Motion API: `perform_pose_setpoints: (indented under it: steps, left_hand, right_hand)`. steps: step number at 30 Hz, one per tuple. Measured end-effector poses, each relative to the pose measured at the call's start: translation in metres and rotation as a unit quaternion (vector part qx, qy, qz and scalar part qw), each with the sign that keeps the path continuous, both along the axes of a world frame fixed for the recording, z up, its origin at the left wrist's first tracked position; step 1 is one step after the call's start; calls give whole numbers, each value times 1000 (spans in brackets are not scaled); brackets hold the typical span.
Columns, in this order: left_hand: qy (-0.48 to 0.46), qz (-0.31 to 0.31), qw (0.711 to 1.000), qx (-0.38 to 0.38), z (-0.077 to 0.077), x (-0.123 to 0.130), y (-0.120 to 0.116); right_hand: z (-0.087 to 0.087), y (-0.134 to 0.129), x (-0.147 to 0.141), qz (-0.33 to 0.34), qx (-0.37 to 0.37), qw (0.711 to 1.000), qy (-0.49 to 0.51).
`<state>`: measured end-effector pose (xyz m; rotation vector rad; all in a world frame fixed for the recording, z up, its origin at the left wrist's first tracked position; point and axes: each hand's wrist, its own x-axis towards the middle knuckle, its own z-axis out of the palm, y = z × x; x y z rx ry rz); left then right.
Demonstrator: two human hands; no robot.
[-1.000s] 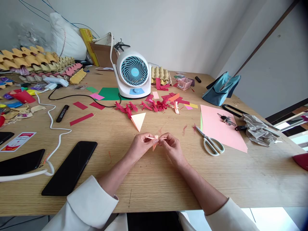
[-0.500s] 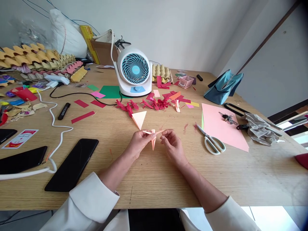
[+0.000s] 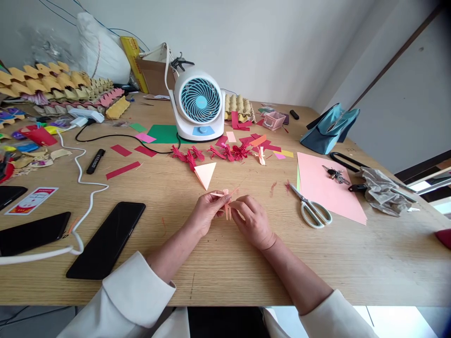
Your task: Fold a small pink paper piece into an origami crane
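Note:
Between the fingertips of my left hand (image 3: 205, 210) is a small folded peach paper figure (image 3: 226, 193), with thin strips sticking out to the sides and narrow points hanging below. My right hand (image 3: 254, 222) has its thumb and index finger pinched at the figure's lower right side. Part of the paper is hidden behind the fingers. Just beyond my left hand lies a folded cream paper triangle (image 3: 206, 174). Farther back is a row of crimson folded paper figures (image 3: 239, 151), and a pale peach one (image 3: 261, 156) stands at its right end.
White-handled scissors (image 3: 313, 212) lie to the right, beside pink paper sheets (image 3: 317, 188) with keys (image 3: 336, 175) on them. A white fan (image 3: 199, 105) stands at the back. Left are a black phone (image 3: 105, 240), a marker (image 3: 96, 161) and a white cable (image 3: 92, 199).
My right hand has moved down and slightly left, from the figure's right-hand strip to its lower points. These points now look spread apart. My left hand keeps its hold.

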<state>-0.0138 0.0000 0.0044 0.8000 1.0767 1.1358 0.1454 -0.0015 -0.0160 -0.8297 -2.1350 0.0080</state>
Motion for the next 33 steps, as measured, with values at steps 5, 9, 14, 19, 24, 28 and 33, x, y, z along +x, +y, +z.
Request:
perform_pose_setpoints:
  steps: [5,9,14,19,24,28,33]
  left_hand:
    - [-2,5,1000,-7,-1,0,-1]
    - [-25,0,1000,-11,-2,0,-1]
    - [-46,-26,999,-10,1,-2,0]
    - [-48,-38,998,-16,4,-3,0]
    - [-40,-38,998,-13,3,-4,0]
    - [-35,-31,999,-8,1,-1,-1]
    - [-22,-15,1000,13,0,1,-2]
  right_hand:
    - [2,2,3,0,38,998,-41]
    - [0,3,4,0,32,999,-34]
    - [2,2,5,13,28,999,-8]
    - [4,2,6,19,41,999,-10]
    - [3,2,7,8,51,998,-26]
    - [3,3,5,-19,41,998,-48]
    - [4,3,5,-21,23,998,-47]
